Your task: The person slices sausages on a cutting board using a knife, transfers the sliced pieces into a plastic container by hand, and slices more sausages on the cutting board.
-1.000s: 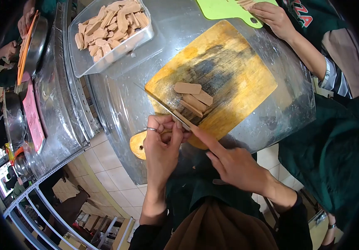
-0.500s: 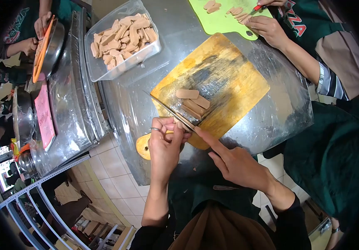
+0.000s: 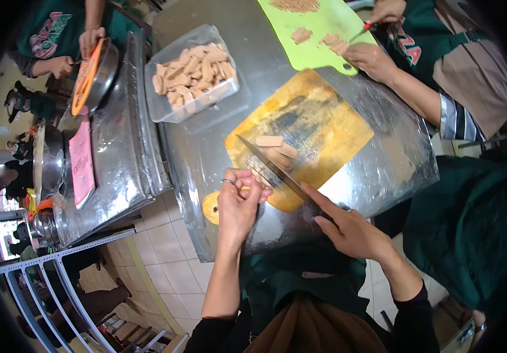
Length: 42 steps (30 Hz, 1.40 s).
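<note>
My right hand (image 3: 356,232) grips a long kitchen knife (image 3: 274,167), its forefinger stretched along the top of the blade. The blade slants across the near left part of a worn yellow cutting board (image 3: 339,120). Close to the blade's left side, my left hand (image 3: 237,203), with a ring on one finger, has its fingertips pinched on a small sausage piece (image 3: 257,176), mostly hidden by the fingers. Just beyond the knife lie a few flat, pale brown sausage pieces (image 3: 269,141) on the board. The knife's handle is largely covered by my right hand.
A clear plastic tub (image 3: 168,115) full of sausage pieces stands at the back left. Across the table, a co-worker's hands (image 3: 374,62) cut sausage on a green board (image 3: 300,57). At left, another person holds an orange board (image 3: 83,88) by a metal bowl (image 3: 110,66); a pink board (image 3: 81,162) lies nearby.
The knife has swung away from my left fingertips, and its handle end sits lower right with my right hand. My left hand stays pinched. The whole view has shifted slightly.
</note>
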Tool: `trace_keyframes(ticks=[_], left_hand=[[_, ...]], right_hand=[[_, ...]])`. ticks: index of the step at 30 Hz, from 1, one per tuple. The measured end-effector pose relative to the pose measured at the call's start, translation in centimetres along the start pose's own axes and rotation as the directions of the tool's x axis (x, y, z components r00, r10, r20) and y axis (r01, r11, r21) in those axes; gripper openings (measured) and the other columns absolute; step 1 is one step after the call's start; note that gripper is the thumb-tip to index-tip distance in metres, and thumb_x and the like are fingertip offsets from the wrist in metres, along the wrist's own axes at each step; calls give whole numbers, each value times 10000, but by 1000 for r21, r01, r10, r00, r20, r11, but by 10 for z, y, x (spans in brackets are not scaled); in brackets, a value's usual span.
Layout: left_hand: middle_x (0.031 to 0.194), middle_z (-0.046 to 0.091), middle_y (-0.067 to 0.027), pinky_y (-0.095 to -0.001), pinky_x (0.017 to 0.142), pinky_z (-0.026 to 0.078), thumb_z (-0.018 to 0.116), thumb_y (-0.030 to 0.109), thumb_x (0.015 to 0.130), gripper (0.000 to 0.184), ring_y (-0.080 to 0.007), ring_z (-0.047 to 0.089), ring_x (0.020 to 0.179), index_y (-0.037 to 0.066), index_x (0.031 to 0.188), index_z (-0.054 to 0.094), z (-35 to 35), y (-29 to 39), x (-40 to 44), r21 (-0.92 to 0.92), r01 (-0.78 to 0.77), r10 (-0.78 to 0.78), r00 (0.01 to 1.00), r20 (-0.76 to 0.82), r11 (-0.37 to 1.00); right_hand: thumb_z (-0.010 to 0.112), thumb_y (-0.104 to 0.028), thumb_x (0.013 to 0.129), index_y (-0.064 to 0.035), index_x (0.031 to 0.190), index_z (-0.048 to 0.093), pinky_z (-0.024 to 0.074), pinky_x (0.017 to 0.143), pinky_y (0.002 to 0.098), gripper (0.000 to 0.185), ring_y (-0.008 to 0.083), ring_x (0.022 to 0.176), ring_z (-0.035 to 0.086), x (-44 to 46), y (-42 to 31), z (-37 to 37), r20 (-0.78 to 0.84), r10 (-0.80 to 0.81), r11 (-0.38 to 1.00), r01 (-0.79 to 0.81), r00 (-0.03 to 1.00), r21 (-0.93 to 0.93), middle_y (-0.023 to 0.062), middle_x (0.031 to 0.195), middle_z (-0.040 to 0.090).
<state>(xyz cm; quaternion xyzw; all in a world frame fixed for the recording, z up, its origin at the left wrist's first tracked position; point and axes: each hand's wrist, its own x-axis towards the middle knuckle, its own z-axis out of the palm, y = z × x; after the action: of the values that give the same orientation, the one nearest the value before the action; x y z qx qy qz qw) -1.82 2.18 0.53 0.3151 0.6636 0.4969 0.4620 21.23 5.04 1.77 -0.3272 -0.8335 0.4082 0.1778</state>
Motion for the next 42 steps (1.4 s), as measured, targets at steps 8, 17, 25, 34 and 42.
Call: trace_keyframes(ticks=[8, 17, 25, 34, 42], left_hand=[[899, 699, -115, -252, 618, 547, 611, 200, 1004, 287, -139, 707, 725, -41, 1158, 584, -5, 25, 4, 226, -31, 16, 998, 66, 974], [962, 691, -60, -280, 795, 509, 649, 132, 967, 205, -134, 633, 892, 3, 1126, 649, -106, 97, 106, 615, -320, 433, 900, -39, 721], [1223, 539, -147, -443, 983, 488, 860, 224, 714, 622, -339, 536, 1175, 118, 1242, 549, -120, 101, 225, 832, -519, 344, 831, 437, 197], [1109, 574, -147, -460, 914, 521, 746, 78, 745, 449, -368, 594, 1089, 112, 1143, 539, -116, 99, 236, 884, -464, 465, 795, 389, 55], [1082, 718, -123, -304, 767, 567, 655, 63, 944, 290, -160, 720, 917, -6, 1215, 576, -147, 119, 257, 738, -425, 392, 890, 234, 524]], right_hand=[[466, -121, 1048, -205, 1595, 215, 381, 415, 239, 607, 77, 470, 425, 13, -7, -36, 539, 331, 606, -613, 774, 508, -10, 630, 444], [453, -112, 1056, -146, 1599, 178, 412, 431, 250, 610, 86, 456, 444, 14, 9, -36, 572, 282, 577, -612, 771, 541, 20, 597, 473], [459, -95, 1049, -137, 1597, 187, 407, 438, 251, 613, 90, 464, 439, 19, 7, -41, 596, 287, 553, -637, 750, 537, 15, 590, 468], [466, -101, 1050, -143, 1596, 198, 403, 446, 251, 610, 89, 470, 443, 19, 12, -42, 615, 278, 507, -657, 737, 558, 13, 599, 479], [472, -115, 1052, -143, 1598, 191, 426, 469, 251, 615, 92, 493, 467, 21, 15, -44, 642, 303, 481, -695, 704, 535, 17, 621, 501]])
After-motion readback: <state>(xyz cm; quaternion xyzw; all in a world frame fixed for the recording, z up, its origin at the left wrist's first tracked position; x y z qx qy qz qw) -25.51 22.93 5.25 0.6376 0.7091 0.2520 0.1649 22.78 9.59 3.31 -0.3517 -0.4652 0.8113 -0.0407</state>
